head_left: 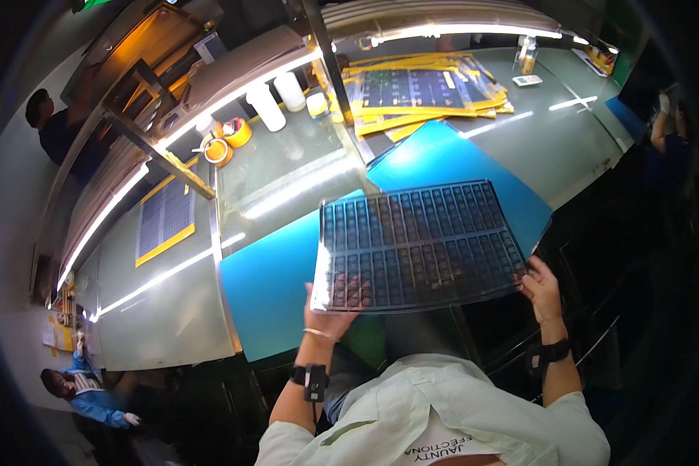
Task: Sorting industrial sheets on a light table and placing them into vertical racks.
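A dark gridded sheet [419,245] is held above the bench [287,167] by both hands: the left hand [328,311] is placed under its near left corner, and the right hand [541,289] grips its near right corner. Beneath it, two blue mats [276,283] are laid on the bench. Farther back, a stack of yellow-edged sheets [423,93], two white bottles [276,99] and tape rolls [227,142] are seen. Another yellow-edged sheet [165,221] is laid at the left.

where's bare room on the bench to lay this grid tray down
Free: the blue mat under the dark grid tray, and the grey benchtop right of it. Crowded: the yellow-edged sheet stack and white bottles at the back.
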Tool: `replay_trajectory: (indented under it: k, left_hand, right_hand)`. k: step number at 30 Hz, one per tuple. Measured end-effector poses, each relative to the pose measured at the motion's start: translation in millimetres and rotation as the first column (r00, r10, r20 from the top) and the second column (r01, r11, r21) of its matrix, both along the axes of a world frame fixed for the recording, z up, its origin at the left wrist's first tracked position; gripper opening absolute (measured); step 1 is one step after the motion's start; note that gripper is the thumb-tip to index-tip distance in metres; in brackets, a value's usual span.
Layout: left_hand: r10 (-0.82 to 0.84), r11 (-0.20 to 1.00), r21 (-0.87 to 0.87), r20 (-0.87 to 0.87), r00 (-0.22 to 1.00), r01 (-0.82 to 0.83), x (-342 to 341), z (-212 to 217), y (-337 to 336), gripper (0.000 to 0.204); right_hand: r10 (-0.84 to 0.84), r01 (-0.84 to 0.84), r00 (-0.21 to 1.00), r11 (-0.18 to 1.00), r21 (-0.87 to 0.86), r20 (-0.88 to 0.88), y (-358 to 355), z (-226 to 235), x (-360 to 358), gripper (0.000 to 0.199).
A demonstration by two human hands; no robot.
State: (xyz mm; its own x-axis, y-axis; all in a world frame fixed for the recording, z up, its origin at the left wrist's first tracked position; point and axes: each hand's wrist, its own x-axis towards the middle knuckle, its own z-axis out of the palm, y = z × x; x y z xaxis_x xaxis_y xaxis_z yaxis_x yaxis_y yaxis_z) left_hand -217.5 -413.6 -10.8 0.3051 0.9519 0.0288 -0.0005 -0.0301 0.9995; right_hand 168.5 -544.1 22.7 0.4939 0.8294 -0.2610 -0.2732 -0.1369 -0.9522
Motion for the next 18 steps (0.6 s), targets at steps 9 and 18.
replay_trajectory:
  k: [9,18]
  left_hand:
    - [0.392,0.831,-0.273,-0.331,0.858,-0.485,-133,24,-18,0.017]
    - [0.741,0.552,-0.271,-0.273,0.613,-0.789,-205,2,-67,0.013]
  right_hand:
    - [0.333,-0.328,0.925,0.943,-0.059,0.18,66,-14,-105,0.014]
    - [0.472,-0.464,0.871,0.882,-0.087,0.137,87,-20,-162,0.011]
